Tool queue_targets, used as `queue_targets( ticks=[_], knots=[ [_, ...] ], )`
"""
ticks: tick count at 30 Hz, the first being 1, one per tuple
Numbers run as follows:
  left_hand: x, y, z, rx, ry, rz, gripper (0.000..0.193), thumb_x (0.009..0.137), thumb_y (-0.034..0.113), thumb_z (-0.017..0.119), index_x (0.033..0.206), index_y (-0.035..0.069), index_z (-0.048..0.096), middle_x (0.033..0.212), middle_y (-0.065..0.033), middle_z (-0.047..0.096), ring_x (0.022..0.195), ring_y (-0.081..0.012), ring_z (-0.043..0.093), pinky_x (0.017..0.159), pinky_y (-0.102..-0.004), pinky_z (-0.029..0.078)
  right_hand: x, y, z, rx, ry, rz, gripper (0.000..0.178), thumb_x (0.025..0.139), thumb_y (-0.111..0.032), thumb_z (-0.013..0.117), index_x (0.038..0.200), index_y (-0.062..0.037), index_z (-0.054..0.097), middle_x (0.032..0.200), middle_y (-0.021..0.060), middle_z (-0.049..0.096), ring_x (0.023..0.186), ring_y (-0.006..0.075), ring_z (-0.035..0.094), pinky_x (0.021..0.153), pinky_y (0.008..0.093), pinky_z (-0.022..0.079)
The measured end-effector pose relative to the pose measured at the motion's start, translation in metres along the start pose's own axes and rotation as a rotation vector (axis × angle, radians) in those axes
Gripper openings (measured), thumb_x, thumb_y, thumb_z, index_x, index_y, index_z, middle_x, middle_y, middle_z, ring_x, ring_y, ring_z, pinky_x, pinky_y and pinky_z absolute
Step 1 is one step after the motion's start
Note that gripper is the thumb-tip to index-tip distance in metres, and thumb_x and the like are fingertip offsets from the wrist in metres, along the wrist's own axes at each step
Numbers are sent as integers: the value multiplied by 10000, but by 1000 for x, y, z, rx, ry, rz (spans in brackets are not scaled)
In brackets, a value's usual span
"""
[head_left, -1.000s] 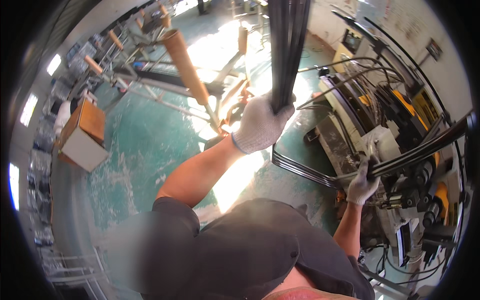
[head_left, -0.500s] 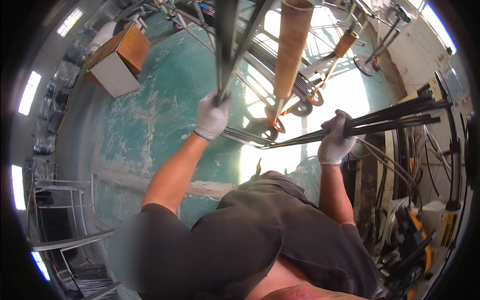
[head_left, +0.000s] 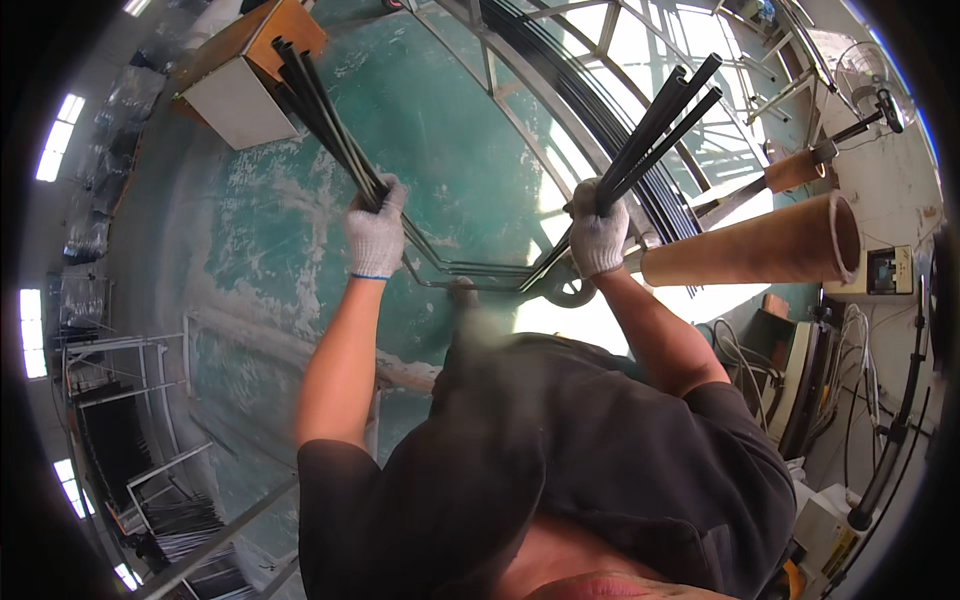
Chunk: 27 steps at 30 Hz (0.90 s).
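The green floor (head_left: 265, 230) spread beneath everything. Over it, a metal rack (head_left: 545, 102) carried long black rods (head_left: 660, 205); a lower-left frame (head_left: 172, 464) held dark lengths (head_left: 200, 550), too small to make out. A bundle of bent black tubes (head_left: 645, 135) passed through both gloved grips: the left grip (head_left: 375, 235) curled tightly around one arm of it, the right grip (head_left: 600, 235) around the other, with the ends projecting beyond and the bend hanging between. A brown-and-white box (head_left: 240, 100) was cut off by the upper edge, its contents hidden. A cardboard tube (head_left: 740, 245) lay near the right grip, its far interior dark.
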<state>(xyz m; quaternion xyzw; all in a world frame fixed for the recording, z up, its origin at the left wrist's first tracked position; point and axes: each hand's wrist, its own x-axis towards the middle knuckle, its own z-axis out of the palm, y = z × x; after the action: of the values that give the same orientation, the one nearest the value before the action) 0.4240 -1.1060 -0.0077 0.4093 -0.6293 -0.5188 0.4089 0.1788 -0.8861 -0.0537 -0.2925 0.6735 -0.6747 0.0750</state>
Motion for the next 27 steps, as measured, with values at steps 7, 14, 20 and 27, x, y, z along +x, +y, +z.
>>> queue_targets(
  ticks=[7, 14, 20, 27],
  knots=[
    [152, -70, 35, 24, -144, -48, 118, 939, 52, 823, 1040, 39, 765, 969, 6, 742, 874, -110, 670, 811, -289, 546, 66, 51, 55, -415, -3, 118, 409, 1065, -413, 592, 942, -34, 687, 812, 71, 650, 796, 171, 608, 732, 357, 488],
    [282, -133, 86, 77, -315, -3, 157, 936, 160, 834, 1042, 52, 791, 939, -25, 779, 844, -134, 690, 800, -316, 547, 119, 72, 118, -669, 56, 457, 499, 1091, -501, 551, 1059, -36, 728, 886, 170, 676, 888, 333, 662, 867, 489, 517],
    [370, -206, 125, 180, -444, -166, 153, 941, 118, 795, 1081, 57, 791, 1029, -64, 802, 959, -166, 730, 907, -344, 561, 147, 173, 173, -738, 184, 596, 413, 1087, -427, 596, 1125, -33, 715, 961, 203, 716, 990, 380, 685, 940, 501, 497],
    [450, -213, 181, 221, -628, -273, 189, 953, 42, 778, 1140, 24, 755, 1101, -64, 768, 1011, -171, 702, 942, -332, 554, 181, 213, 220, -825, 269, 793, 352, 1091, -377, 594, 1177, -59, 717, 1006, 196, 730, 1025, 364, 690, 960, 461, 498]
  ],
)
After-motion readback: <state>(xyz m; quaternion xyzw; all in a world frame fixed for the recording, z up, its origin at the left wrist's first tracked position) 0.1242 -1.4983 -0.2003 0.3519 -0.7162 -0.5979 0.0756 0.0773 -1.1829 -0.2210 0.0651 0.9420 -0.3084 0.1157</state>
